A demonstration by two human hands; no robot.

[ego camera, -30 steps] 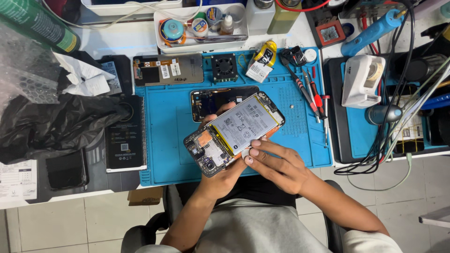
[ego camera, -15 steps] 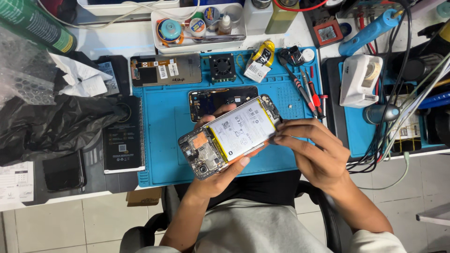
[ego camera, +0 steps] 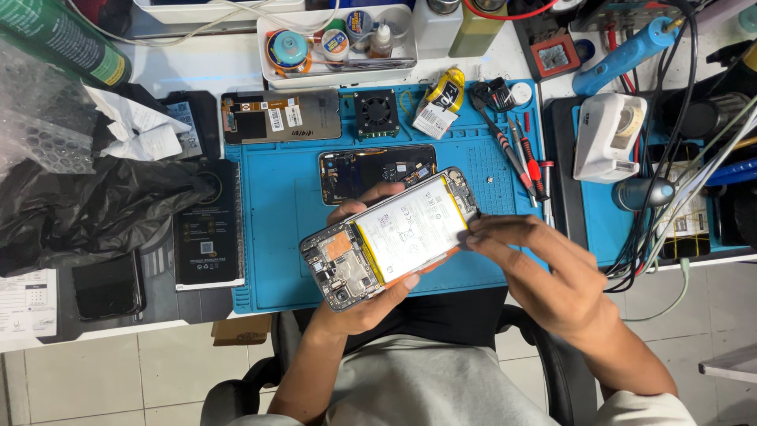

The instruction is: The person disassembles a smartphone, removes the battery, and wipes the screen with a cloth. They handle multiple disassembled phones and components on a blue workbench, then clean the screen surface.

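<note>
Head view shows the left hand (ego camera: pixel 364 296) cradling an opened phone (ego camera: pixel 392 235) from beneath, battery side up above the blue mat (ego camera: pixel 276 237), exposing its insides. Right hand (ego camera: pixel 544 272) rests loosely spread fingertips at its top edge, steadying it.

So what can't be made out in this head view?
- Underside of the opened phone: faces away, cupped by the left hand.
- Right hand fingertips at the phone's end: contact point too small to tell.
- Dark phone panel on the blue mat: lower edge hidden by the opened phone.
- Green can: cut off by the top-left edge.
</note>
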